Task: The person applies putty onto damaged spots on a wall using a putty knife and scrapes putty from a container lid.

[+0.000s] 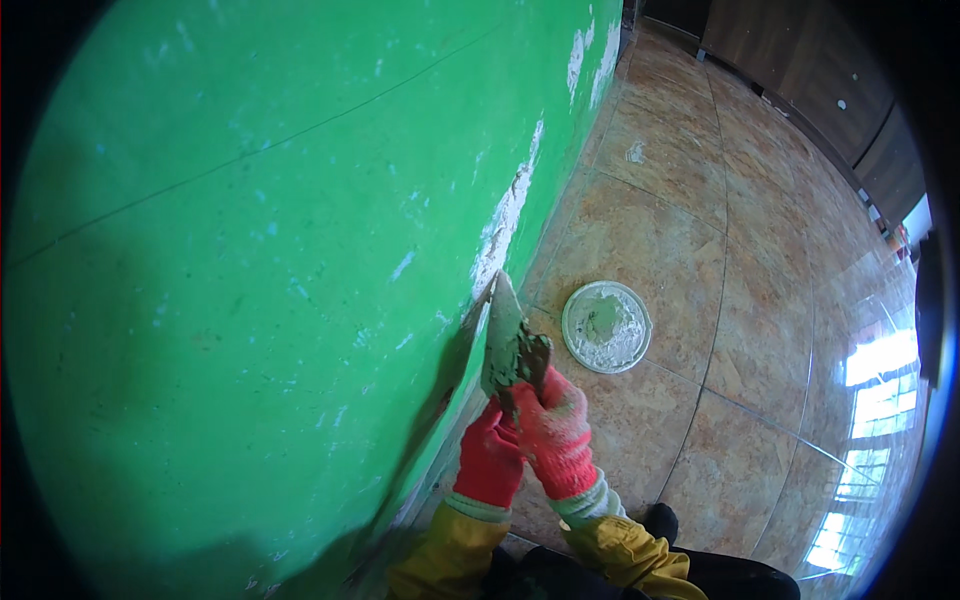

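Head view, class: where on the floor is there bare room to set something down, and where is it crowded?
Bare tiled floor lies beyond and right of the round lid, out to the dark cabinets. Another bare patch lies between the lid and the dark shoe. It is crowded by the green wall, where both gloved hands, left hand and right hand, hold the trowel.

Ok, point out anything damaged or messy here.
The green wall has a ragged strip of bare whitish patches where the paint is gone, just above the trowel, with more near the top. A pale smear marks the tiled floor. The round lid is coated in grey paste.
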`<act>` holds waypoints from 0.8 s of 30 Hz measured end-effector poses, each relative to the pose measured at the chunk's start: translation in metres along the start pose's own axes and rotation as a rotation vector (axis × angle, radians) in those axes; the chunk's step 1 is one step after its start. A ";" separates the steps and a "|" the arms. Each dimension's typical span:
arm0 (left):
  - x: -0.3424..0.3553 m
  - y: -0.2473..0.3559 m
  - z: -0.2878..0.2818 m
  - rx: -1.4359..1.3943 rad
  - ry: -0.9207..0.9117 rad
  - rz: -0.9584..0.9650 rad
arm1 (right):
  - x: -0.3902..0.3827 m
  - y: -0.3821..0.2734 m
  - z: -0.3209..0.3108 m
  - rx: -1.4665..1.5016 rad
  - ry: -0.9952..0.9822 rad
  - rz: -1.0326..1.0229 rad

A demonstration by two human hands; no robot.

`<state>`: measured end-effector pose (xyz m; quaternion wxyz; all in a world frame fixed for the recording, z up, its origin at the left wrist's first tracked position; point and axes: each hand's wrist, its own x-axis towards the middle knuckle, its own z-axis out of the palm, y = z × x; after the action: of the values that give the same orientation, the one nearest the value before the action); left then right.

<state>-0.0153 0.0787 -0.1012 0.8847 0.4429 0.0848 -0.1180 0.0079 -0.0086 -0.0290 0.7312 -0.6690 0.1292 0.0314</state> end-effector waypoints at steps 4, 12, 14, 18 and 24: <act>0.011 0.005 0.014 0.242 0.001 -0.001 | 0.015 0.002 -0.006 0.095 0.166 -0.110; 0.027 -0.002 -0.018 -0.149 0.026 0.028 | 0.033 0.002 0.029 -0.314 0.076 -0.283; 0.023 0.001 -0.023 -0.161 0.056 0.016 | 0.032 0.001 0.030 -0.345 0.025 -0.248; 0.014 -0.004 -0.033 -0.150 0.075 -0.038 | 0.023 -0.009 0.028 -0.535 -0.045 -0.276; -0.016 -0.030 -0.055 0.188 0.054 -0.004 | -0.001 -0.010 0.019 -0.622 -0.149 -0.168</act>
<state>-0.0420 0.1077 -0.1525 0.8364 0.5268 0.0981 -0.1154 0.0120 0.0096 -0.0174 0.4992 -0.8645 0.0038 0.0579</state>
